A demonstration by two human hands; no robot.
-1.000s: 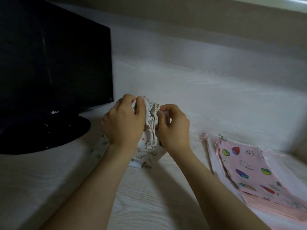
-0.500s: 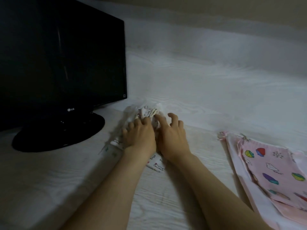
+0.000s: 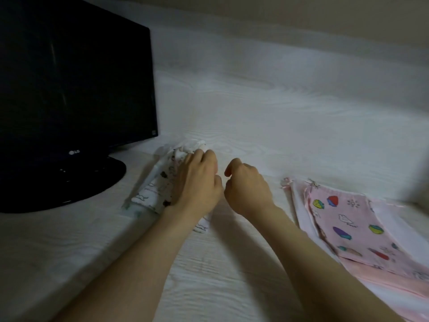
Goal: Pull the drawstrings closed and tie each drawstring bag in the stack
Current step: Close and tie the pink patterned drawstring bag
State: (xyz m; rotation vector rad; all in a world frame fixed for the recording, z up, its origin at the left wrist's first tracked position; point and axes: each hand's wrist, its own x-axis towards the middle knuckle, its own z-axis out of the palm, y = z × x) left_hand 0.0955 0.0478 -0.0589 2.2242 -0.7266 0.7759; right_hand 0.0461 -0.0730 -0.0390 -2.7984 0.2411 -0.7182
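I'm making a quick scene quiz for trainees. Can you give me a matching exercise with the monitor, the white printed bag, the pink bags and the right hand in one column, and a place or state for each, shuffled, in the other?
Column one
1. monitor
2. white printed bag
3. pink bags
4. right hand

Column two
A. lie flat at the right of the table
B. lies under the left hand
C. stands at the far left
D. loosely curled, holding nothing

Pairs: 1-C, 2-B, 3-A, 4-D
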